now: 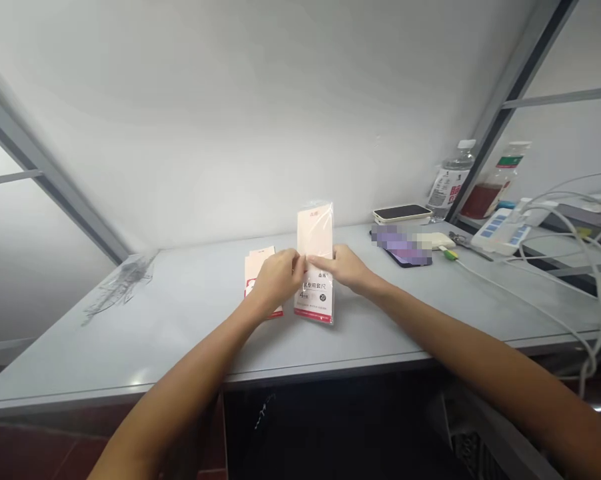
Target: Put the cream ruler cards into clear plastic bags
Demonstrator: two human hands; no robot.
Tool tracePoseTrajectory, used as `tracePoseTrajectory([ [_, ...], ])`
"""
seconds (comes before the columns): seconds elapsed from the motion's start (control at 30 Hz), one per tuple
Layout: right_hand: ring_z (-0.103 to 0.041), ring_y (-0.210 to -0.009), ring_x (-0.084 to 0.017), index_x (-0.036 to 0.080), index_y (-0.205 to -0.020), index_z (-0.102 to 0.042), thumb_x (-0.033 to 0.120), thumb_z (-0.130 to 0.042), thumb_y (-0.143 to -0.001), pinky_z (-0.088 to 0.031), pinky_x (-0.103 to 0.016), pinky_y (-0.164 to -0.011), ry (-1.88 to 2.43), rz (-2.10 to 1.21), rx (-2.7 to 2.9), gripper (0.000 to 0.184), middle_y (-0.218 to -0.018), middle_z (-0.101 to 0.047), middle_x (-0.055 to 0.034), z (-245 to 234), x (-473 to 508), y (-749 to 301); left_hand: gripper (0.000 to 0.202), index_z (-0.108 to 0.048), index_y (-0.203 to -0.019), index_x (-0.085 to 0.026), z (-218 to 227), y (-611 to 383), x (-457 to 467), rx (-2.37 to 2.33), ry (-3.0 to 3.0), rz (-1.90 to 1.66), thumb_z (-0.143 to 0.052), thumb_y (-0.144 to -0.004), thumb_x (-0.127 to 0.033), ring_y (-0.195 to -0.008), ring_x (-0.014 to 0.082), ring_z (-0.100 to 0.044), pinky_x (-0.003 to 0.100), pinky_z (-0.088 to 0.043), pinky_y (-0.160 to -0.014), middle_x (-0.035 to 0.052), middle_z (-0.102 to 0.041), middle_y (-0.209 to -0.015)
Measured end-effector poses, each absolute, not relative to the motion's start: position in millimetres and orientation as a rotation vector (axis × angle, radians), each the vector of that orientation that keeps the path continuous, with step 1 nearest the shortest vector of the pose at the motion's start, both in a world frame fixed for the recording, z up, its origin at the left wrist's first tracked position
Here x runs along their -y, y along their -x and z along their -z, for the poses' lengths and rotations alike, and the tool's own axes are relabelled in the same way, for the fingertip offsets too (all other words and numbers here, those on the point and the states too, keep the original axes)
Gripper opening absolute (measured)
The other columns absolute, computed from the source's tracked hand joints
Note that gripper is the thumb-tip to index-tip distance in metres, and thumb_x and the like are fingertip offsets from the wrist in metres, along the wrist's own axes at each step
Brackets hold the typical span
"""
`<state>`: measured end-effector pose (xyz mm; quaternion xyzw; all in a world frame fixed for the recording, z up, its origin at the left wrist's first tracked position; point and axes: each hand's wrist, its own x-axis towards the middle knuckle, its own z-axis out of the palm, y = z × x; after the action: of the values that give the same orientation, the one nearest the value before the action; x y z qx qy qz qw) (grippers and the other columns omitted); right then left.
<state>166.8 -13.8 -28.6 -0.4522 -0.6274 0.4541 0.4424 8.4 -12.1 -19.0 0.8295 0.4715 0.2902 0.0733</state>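
A packaged ruler set (pixel 314 293), a pale pink and white card in a clear plastic sleeve with a red lower edge, stands upright just above the desk. My left hand (pixel 279 277) pinches its left edge at mid-height. From the other side, my right hand (pixel 350 267) grips the right edge, thumb across the front and the other fingers mostly behind. Similar pink cards or packets (pixel 261 253) lie on the desk behind my left hand, which partly hides them.
On the grey desk (pixel 195 293), crumpled clear plastic (pixel 125 277) lies at the left. Toward the right are a phone (pixel 403 213), a purple item (pixel 403 247), keys (pixel 460 241), a water bottle (pixel 450 180), a power strip (pixel 505 227) and loose white cables (pixel 525 303). A white partition (pixel 220 120) rises behind.
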Motion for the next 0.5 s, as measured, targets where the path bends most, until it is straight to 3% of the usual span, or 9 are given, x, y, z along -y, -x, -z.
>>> tracePoseTrajectory([
  [0.1, -0.061, -0.065, -0.019, 0.014, -0.071, -0.065, 0.031, -0.058, -0.073, -0.046, -0.026, -0.055, 1.190, -1.073, 1.584, 0.019, -0.072, -0.067, -0.0064, 28.2, 12.4, -170.9, 0.023, -0.051, -0.067, -0.019, 17.2, -8.2, 15.7, -1.379, -2.528, -0.793, -0.039, -0.083, -0.029, -0.059, 0.0150, -0.050, 0.027, -0.033, -0.054, 0.0046, -0.059, -0.069],
  [0.27, -0.057, -0.059, -0.016, 0.014, -0.064, -0.062, 0.028, -0.058, -0.069, -0.041, -0.024, -0.049, 1.243, -1.054, 1.628, 0.015, -0.064, -0.063, -0.0036, 27.1, 12.4, -170.6, 0.031, -0.037, -0.051, -0.020, 16.6, -5.5, 19.7, -1.378, -2.562, -0.671, -0.034, -0.081, -0.022, -0.047, 0.0130, -0.038, 0.028, -0.023, -0.047, 0.0018, -0.048, -0.051],
  [0.5, -0.056, -0.057, -0.015, 0.015, -0.061, -0.060, 0.021, -0.057, -0.065, -0.041, -0.023, -0.048, 1.247, -1.144, 1.596, 0.008, -0.062, -0.062, -0.0024, 27.4, 15.0, -167.2, 0.031, -0.036, -0.048, -0.019, 16.8, -0.5, 15.8, -1.295, -2.539, -0.565, -0.033, -0.079, -0.019, -0.047, 0.0126, -0.036, 0.028, -0.022, -0.048, 0.0022, -0.046, -0.051],
])
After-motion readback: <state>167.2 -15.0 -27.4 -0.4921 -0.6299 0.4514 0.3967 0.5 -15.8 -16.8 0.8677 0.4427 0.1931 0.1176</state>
